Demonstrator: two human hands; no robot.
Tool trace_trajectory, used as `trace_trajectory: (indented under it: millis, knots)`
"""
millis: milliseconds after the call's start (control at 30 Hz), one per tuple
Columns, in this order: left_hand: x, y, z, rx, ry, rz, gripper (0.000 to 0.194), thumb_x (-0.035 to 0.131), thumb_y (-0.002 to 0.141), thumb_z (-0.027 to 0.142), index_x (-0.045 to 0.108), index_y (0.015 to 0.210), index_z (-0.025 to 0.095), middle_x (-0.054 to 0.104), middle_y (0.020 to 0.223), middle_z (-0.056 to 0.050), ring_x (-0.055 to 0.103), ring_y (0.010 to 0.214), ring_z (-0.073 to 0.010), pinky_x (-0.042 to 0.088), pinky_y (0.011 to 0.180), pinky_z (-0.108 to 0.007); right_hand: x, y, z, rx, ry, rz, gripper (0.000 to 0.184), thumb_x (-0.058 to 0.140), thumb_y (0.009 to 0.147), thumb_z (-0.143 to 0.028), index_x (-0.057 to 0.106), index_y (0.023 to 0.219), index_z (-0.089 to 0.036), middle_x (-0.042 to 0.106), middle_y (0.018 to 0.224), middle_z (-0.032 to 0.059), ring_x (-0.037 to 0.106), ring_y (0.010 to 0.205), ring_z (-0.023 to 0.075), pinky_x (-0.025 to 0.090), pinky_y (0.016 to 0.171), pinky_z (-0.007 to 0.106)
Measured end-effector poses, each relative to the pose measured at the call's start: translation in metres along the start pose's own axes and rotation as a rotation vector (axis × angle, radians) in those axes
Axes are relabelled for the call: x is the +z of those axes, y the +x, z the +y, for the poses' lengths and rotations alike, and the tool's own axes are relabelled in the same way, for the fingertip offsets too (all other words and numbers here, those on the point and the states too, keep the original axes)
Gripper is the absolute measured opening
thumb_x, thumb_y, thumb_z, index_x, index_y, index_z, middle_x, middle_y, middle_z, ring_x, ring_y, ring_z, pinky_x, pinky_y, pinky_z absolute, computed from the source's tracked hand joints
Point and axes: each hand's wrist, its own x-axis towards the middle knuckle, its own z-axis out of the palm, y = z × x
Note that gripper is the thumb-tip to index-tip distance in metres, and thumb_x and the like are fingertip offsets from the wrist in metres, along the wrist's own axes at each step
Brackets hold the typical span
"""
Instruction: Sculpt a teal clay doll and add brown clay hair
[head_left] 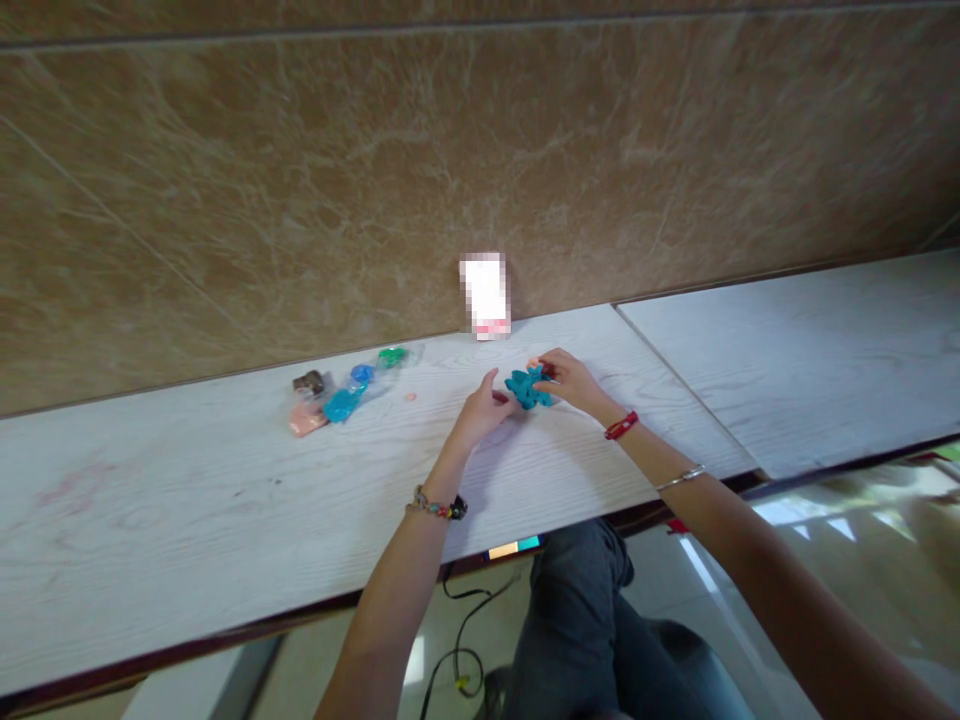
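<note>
A teal, many-lobed figure (pixel 527 388) that looks like modelling clay is between my two hands on the white wood-grain table. My right hand (pixel 571 383) comes in from the right with its fingers closed on the figure's right side. A small peach-coloured piece (pixel 533 362) shows at the figure's upper edge, beside the right fingertips. On the other side, my left hand (pixel 484 410) has its thumb raised apart from its fingers, which reach the figure's lower left edge. Whether those fingers touch it is hard to make out.
Left of my hands lie clear packets of clay: brown (pixel 308 382), peach (pixel 306 418), blue (pixel 341 404) and green (pixel 391 357). A small peach bit (pixel 410 397) sits nearby. A blurred-out upright rectangle (pixel 486 295) leans on the marbled wall (pixel 300 200). A cable (pixel 457 650) hangs below.
</note>
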Motion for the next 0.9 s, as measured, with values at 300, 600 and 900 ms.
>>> trace_trajectory:
  millis: [300,600,900]
  knots:
    - [0.018,0.010,-0.004,0.284,0.154,0.162,0.059,0.063,0.069,0.022,0.041,0.123,0.017,0.049,0.111,-0.010,0.055,0.088,-0.0175,0.045,0.079,-0.031,0.000,0.001,0.008,0.150,0.030,-0.025,0.036,0.069,0.058,-0.027,0.060,0.091,-0.018,0.060,0.087,0.0032,0.058,0.078,0.0151,0.048,0.074,0.032]
    - [0.016,0.017,0.000,0.291,0.247,0.210,0.061,0.067,0.064,0.023,0.042,0.119,0.018,0.049,0.114,-0.010,0.053,0.099,-0.0206,0.045,0.081,-0.032,0.003,0.003,0.006,0.136,0.033,0.005,0.047,0.066,0.058,-0.020,0.059,0.105,-0.019,0.064,0.087,0.0037,0.060,0.080,0.0156,0.049,0.077,0.033]
    - [0.019,0.014,0.006,0.234,0.349,0.202,0.082,0.063,0.068,0.027,0.017,0.136,0.023,0.051,0.115,-0.011,0.054,0.098,-0.0216,0.043,0.073,-0.029,0.002,0.001,0.004,0.130,-0.011,-0.019,0.044,0.066,0.061,-0.025,0.061,0.103,-0.016,0.065,0.096,0.0078,0.061,0.087,0.0184,0.047,0.082,0.036]
